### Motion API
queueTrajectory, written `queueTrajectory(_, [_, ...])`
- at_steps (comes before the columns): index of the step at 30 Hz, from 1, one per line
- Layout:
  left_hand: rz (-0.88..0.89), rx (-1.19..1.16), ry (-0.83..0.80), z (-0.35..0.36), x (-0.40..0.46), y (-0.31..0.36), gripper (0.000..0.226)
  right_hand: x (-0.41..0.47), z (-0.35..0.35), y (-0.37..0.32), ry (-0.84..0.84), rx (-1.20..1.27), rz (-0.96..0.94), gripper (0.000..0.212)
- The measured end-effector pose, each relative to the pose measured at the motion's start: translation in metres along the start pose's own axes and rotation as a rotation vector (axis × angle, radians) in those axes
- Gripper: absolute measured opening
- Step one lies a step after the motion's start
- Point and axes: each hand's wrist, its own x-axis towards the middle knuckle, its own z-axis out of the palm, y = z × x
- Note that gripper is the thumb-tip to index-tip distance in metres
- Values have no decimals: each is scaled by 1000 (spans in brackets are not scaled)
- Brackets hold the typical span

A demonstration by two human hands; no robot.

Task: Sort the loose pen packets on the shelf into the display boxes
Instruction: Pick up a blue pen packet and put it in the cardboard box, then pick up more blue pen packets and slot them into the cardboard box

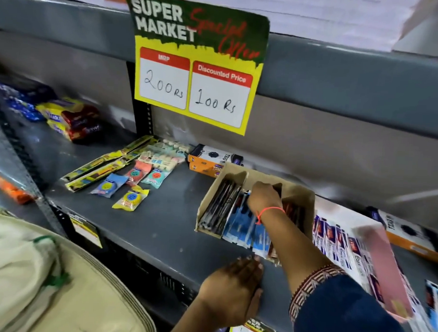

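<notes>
While my right hand (264,195) pinches packets inside the cardboard display box (299,194), my left hand (232,289) rests open at the shelf's (147,225) front edge, the blue pen packets (243,227) running lengthwise front-to-back just beyond it.

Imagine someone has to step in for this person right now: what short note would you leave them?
Right hand: reaching into the cardboard box, over the blue packets; whether it grips anything is unclear.
Left hand: flat on the shelf edge, holding nothing.
Done: dark packets stand in the box's left section, blue ones in the middle.
Left: the white packets spread out to the right of the box, and tidying the blue row, which sticks out in front.
</notes>
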Motion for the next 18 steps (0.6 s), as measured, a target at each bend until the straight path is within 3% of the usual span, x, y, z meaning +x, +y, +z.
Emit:
queueTrajectory(6, [-57,-25,-55,-5,2,2,46,-22,-28,26,220,-42,-33,32])
queueTrajectory(10, [-73,4,-26,-2,5,5,51,-52,-44,69,311,164,-15,19])
queueTrajectory(14, [-2,-79,-127,-4,8,22,41,-79,-51,128,419,370,180,17])
queueTrajectory(16, [47,-71,-120,1,10,34,42,-92,-55,158,454,437,266,28])
queueTrajectory(18, [85,-76,-146,2,16,54,50,-108,-61,189,500,454,392,24])
